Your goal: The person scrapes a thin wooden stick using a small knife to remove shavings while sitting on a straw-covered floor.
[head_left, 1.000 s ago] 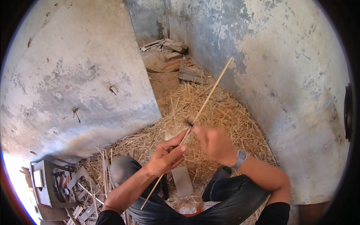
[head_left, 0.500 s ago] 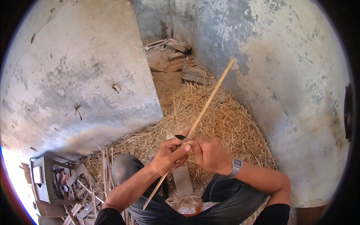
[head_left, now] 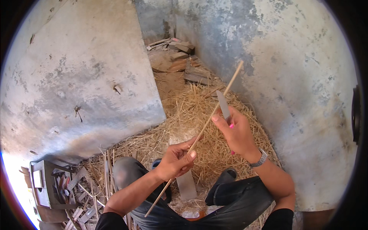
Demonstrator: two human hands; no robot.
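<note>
Stick (head_left: pixel 204 127): one, thin, pale, slanting from lower left to upper right before you.
Left hand (head_left: pixel 177 160): yours, closed round the stick just below its middle.
Right hand (head_left: pixel 239 132): gripping a pink-handled knife (head_left: pixel 223 104); thumb at the stick, contact unclear.
Change: your hands, together half a second ago, now stand apart, blade beside the stick's upper length; seemingly no cutting at your left thumb now.

A long, thin, pale stick (head_left: pixel 205 127) slants up to the right, held in the left hand (head_left: pixel 175 161). A pink-handled knife (head_left: pixel 223 104), grey blade pointing up beside the stick, sits in the right hand (head_left: pixel 239 134)
</note>
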